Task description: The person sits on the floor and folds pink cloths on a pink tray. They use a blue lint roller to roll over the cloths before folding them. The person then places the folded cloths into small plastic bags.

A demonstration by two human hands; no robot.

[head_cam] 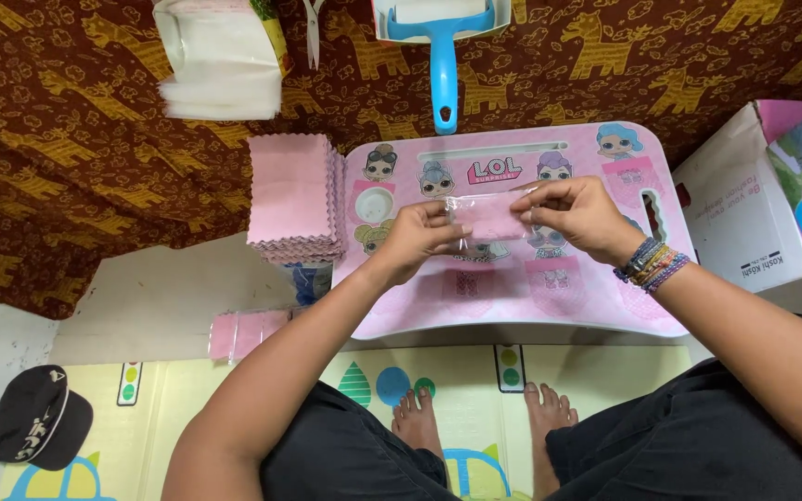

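Held pink cloth in clear sleeve over lap desk, left hand and right hand both pinching ends. Looked light, floppy, slippery; best gripped at edges.

This looks like a room in a home, used for small hand work on the floor. A soft play mat with cartoon cars and traffic lights covers the floor, and a low pink lap table with doll pictures stands on it. A brown cloth with yellow animal shapes lies past the table's far edge. A black cap sits on the mat near the left.
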